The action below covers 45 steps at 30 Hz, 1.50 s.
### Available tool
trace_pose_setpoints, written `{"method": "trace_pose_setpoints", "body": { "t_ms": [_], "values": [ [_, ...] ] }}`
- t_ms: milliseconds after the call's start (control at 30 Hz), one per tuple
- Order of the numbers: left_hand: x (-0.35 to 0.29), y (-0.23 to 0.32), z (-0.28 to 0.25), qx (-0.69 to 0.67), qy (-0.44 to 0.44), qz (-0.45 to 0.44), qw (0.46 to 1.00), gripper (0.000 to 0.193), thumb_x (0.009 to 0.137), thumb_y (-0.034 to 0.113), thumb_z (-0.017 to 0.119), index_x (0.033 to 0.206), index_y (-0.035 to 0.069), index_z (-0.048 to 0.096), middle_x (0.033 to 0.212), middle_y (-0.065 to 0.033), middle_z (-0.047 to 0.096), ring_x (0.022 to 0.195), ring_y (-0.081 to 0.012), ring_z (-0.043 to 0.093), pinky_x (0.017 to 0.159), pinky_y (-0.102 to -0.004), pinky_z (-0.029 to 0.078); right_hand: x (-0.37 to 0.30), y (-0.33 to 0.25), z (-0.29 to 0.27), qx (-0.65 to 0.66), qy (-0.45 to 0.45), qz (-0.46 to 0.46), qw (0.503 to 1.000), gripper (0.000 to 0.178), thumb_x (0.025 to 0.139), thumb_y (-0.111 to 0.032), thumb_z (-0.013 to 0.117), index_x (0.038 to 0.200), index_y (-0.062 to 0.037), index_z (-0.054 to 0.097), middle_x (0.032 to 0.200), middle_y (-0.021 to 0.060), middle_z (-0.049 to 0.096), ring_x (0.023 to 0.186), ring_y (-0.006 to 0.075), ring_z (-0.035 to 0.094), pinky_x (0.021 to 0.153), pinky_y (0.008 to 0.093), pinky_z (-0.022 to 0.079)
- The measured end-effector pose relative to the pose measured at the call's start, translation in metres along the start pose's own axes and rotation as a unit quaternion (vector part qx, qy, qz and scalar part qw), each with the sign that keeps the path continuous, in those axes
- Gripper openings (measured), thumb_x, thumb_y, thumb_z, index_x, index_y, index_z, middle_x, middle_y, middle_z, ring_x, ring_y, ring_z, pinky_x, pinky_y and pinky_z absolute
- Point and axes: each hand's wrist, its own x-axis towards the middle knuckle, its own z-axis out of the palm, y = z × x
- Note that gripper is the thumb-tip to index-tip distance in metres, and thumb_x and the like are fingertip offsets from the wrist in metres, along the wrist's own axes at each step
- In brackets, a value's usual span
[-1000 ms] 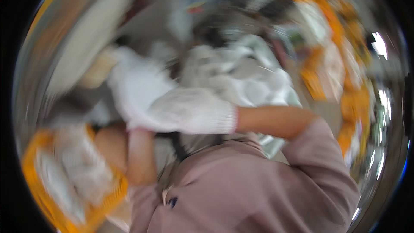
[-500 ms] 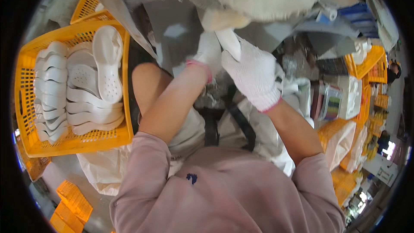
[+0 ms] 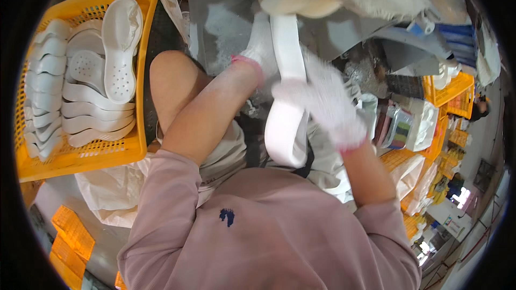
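Note:
A white shoe sole (image 3: pixel 287 129) stands on its long side before me, its far end at a cream, rounded pad (image 3: pixel 301 0). My left hand (image 3: pixel 260 40), in a white knit glove with a pink cuff, grips the sole's far part from the left; its fingertips are hidden. My right hand (image 3: pixel 328 102), gloved the same way, holds the sole's middle from the right, thumb across it, the fingers smeared by motion. To my left, a yellow crate (image 3: pixel 80 172) holds stacked white soles (image 3: pixel 99 110); one perforated sole (image 3: pixel 121 48) lies on top.
Grey sheeting (image 3: pixel 215 27) hangs around the pad, with white dust on it. More yellow crates (image 3: pixel 451 88) stand at the right, beside a clear box of coloured pieces (image 3: pixel 398 126). Orange crates (image 3: pixel 70 236) sit on the floor at the lower left. A white sack (image 3: pixel 110 196) lies below the left crate.
The sole has come into fuller view, its near end now toward my body. My right hand has shifted slightly nearer to me. The whole view has tilted a little.

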Motion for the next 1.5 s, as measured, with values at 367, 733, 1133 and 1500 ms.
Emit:
{"method": "trace_pose_setpoints", "body": {
  "t_ms": [367,733,1133,1500],
  "values": [
    [-0.015,-0.044,0.071,0.101,0.296,0.088,0.946,0.069,0.101,0.071,0.045,0.127,0.011,0.063,0.109,-0.0139,0.067,0.097,-0.0329,0.067,0.089,-0.0504,0.059,-0.054,-0.014,0.018,-0.266,0.123,-0.141,0.946,0.079,0.089,-0.033,0.075,0.15,0.007,0.046,0.143,0.0348,0.051,0.139,0.0505,0.048,0.12,0.0578,0.036],
    [0.013,0.021,0.014,0.767,0.25,0.303,0.508,0.044,0.109,0.047,0.051,0.13,0.012,0.067,0.119,-0.0109,0.077,0.104,-0.0271,0.074,0.09,-0.043,0.06,0.013,-0.025,0.009,-0.401,0.18,-0.127,0.889,0.049,0.077,-0.033,0.088,0.115,-0.0061,0.073,0.1,0.0182,0.076,0.091,0.04,0.075,0.082,0.0461,0.06],
    [0.0,-0.021,0.034,0.177,0.248,0.304,0.903,0.066,0.096,0.054,0.073,0.135,0.002,0.06,0.126,-0.0094,0.074,0.107,-0.0308,0.073,0.095,-0.0404,0.059,0.034,-0.021,0.02,-0.159,0.288,-0.128,0.935,0.057,0.081,-0.041,0.085,0.123,-0.0035,0.074,0.106,0.0155,0.076,0.091,0.039,0.075,0.081,0.043,0.059],
    [-0.013,-0.012,0.06,0.033,0.307,0.162,0.937,0.059,0.111,0.06,0.037,0.134,0.012,0.063,0.13,-0.0066,0.069,0.121,-0.0275,0.063,0.109,-0.0398,0.05,0.025,-0.005,0.009,0.244,0.102,-0.092,0.96,0.041,0.093,-0.035,0.078,0.113,0.0009,0.075,0.092,0.01,0.077,0.087,0.012,0.073,0.076,0.0337,0.058]
  ]
}}
